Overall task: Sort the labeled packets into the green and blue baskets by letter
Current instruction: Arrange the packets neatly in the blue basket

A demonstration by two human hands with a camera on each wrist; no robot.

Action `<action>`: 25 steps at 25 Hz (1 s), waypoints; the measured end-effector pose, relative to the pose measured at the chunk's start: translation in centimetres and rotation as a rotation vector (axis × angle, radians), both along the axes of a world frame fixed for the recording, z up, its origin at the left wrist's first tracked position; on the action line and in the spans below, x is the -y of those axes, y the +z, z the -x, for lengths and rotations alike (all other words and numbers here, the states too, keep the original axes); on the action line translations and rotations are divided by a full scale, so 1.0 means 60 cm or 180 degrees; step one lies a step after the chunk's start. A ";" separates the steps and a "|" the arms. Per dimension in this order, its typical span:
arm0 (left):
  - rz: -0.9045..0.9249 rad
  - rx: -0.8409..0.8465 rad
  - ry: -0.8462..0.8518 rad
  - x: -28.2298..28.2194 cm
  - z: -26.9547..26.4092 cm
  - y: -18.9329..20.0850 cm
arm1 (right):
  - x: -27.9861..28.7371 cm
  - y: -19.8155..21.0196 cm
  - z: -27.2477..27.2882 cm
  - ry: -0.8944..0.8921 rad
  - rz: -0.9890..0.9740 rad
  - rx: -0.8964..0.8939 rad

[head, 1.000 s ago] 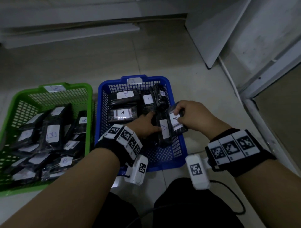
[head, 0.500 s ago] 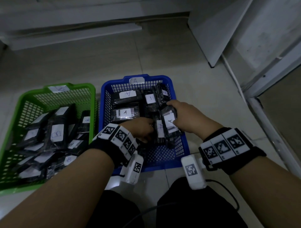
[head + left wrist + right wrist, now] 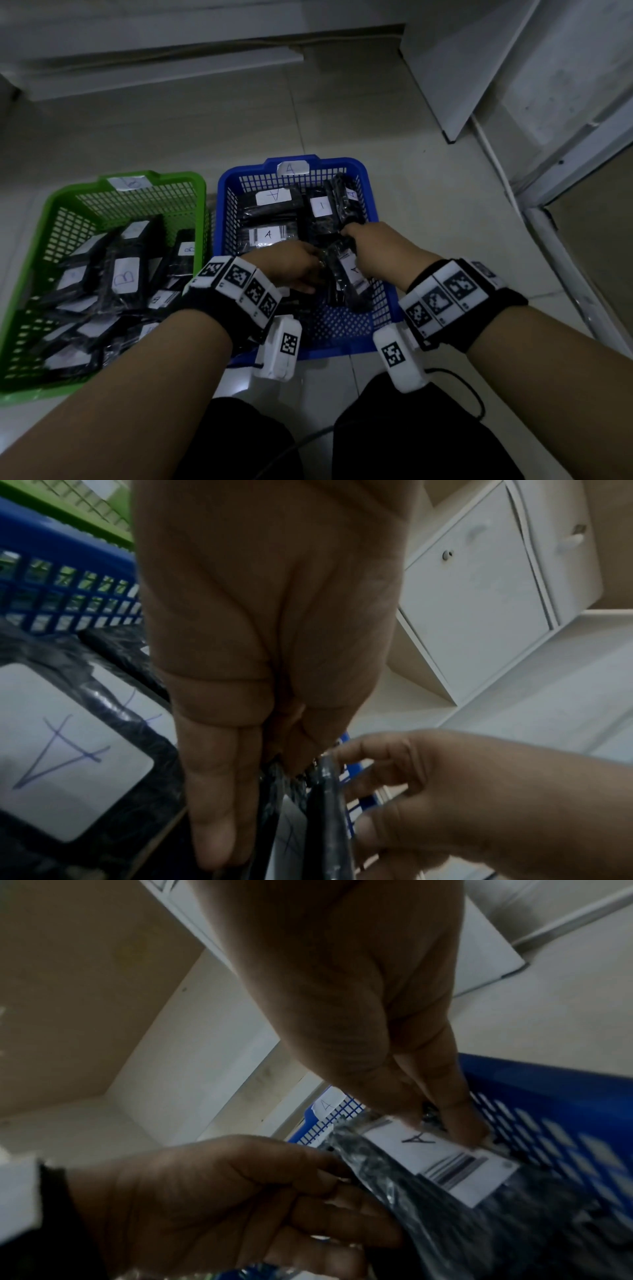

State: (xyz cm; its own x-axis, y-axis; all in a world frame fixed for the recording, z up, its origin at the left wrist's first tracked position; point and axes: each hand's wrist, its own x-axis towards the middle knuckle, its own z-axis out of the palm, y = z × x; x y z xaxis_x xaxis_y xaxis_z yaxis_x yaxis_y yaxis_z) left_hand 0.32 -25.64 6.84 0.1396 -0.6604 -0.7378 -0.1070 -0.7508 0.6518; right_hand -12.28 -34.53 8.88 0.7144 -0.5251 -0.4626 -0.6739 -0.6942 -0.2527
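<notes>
A blue basket (image 3: 346, 337) tagged A holds several black packets with white A labels. To its left, a green basket (image 3: 164, 176) tagged B is full of B packets (image 3: 125, 275). Both hands are inside the blue basket. My right hand (image 3: 356, 240) pinches the top edge of an upright A packet (image 3: 352, 274) near the right wall; thumb and finger show on its label (image 3: 445, 1156). My left hand (image 3: 317, 270) grips a packet beside it (image 3: 329, 818), with its fingers (image 3: 308, 1185) curled against the wrap. That packet's label is mostly hidden.
Both baskets sit on a pale tiled floor. A white cabinet panel (image 3: 462, 68) leans at the back right, with a door frame (image 3: 561, 246) beyond it. A black cable (image 3: 474, 404) loops by my dark-clad knees (image 3: 411, 445).
Both hands have moved forward and lower into the blue basket with their A packets. The left hand's packet label, visible earlier, is now covered by the hand.
</notes>
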 end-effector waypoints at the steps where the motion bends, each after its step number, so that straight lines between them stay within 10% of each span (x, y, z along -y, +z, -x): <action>1: 0.0036 -0.0061 -0.0032 0.001 -0.003 0.003 | 0.000 -0.002 -0.001 -0.0005 0.0012 -0.0008; 10: 0.0322 -0.0280 0.0569 0.020 0.003 0.007 | 0.006 -0.012 0.012 -0.0538 -0.0447 0.0494; 25: 0.1050 0.1459 0.0605 0.014 -0.039 -0.006 | -0.001 -0.012 0.005 0.0132 -0.0238 -0.0012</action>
State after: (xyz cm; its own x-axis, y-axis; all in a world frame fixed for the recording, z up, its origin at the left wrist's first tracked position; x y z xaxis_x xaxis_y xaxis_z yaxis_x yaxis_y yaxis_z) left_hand 2.65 -26.46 6.50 0.5336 -0.7767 -0.3346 -0.3161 -0.5501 0.7729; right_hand -12.55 -34.46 8.17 0.7330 -0.4589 -0.5020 -0.6460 -0.7009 -0.3025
